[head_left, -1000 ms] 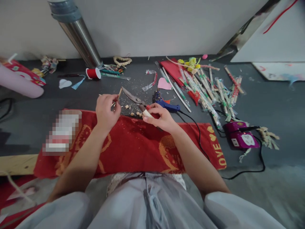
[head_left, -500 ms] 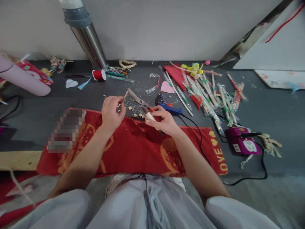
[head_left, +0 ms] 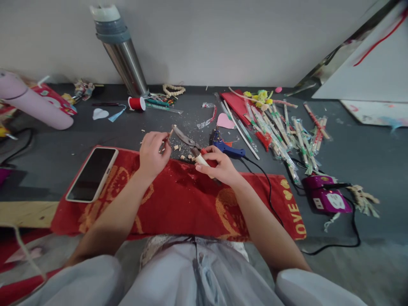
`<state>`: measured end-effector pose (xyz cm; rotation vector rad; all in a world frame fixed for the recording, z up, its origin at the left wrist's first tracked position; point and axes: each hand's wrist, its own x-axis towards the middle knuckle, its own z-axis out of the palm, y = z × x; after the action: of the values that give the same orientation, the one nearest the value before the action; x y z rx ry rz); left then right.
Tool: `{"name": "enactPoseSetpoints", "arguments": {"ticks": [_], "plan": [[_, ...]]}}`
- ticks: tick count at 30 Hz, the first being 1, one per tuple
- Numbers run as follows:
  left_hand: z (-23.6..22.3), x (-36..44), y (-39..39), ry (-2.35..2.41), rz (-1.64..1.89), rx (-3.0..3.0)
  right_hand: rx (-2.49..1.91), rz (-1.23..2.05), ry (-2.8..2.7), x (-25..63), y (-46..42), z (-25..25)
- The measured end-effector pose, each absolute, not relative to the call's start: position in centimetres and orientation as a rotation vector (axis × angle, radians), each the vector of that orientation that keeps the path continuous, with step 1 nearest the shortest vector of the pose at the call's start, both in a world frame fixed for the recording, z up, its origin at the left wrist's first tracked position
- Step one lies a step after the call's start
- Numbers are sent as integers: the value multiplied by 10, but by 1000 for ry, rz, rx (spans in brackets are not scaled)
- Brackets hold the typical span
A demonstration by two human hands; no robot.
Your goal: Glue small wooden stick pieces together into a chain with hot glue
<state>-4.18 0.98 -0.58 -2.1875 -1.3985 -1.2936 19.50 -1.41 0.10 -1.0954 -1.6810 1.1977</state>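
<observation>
My left hand [head_left: 154,152] is closed in a pinch on a thin wooden stick [head_left: 171,133]. The stick's free end sits at the tip of the cutting blades of a pair of pruning shears [head_left: 185,137]. Around the shears' handles, one white and one red, my right hand [head_left: 218,165] is closed. Small cut wood pieces [head_left: 176,147] and pale crumbs lie on the dark table under the blades. Beneath my forearms a red towel [head_left: 188,208] with orange patterns is spread along the table's front edge.
A blue glue gun [head_left: 229,148] with a black cord lies right of the shears. Wrapped chopsticks [head_left: 277,123] are heaped further right, near a purple power box [head_left: 327,195]. A steel thermos [head_left: 126,59] stands at the back. On the towel's left lies a phone [head_left: 92,174].
The view has shifted slightly, so everything sits a little lower in the picture. The stick's end is now at the blade tip, tilted more to the right. Both hands keep their hold.
</observation>
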Motion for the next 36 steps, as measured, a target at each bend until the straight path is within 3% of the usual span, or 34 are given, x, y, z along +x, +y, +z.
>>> {"name": "enactPoseSetpoints", "arguments": {"ticks": [11, 14, 19, 22, 25, 30, 36], "plan": [[2, -39, 8, -1624, -1337, -2202, -1068, 1183, -1650, 196, -13, 2], [2, -38, 10, -1776, -1579, -2240, -1064, 1182, -1590, 197, -12, 1], [-3, -39, 21, -2202, -2285, -2073, -1037, 1260, -1405, 198, -9, 1], [-5, -42, 27, -2285, -2411, -1949, -1026, 1320, -1283, 198, -8, 2], [-3, -51, 29, -2274, -2151, -1918, -999, 1383, -1176, 199, -6, 3], [-5, -73, 31, -2012, -1267, -2049, -1016, 1412, -1048, 202, -3, 1], [-17, -84, 34, -2077, -978, -1988, -1065, 1400, -1055, 202, -1, -1]]}}
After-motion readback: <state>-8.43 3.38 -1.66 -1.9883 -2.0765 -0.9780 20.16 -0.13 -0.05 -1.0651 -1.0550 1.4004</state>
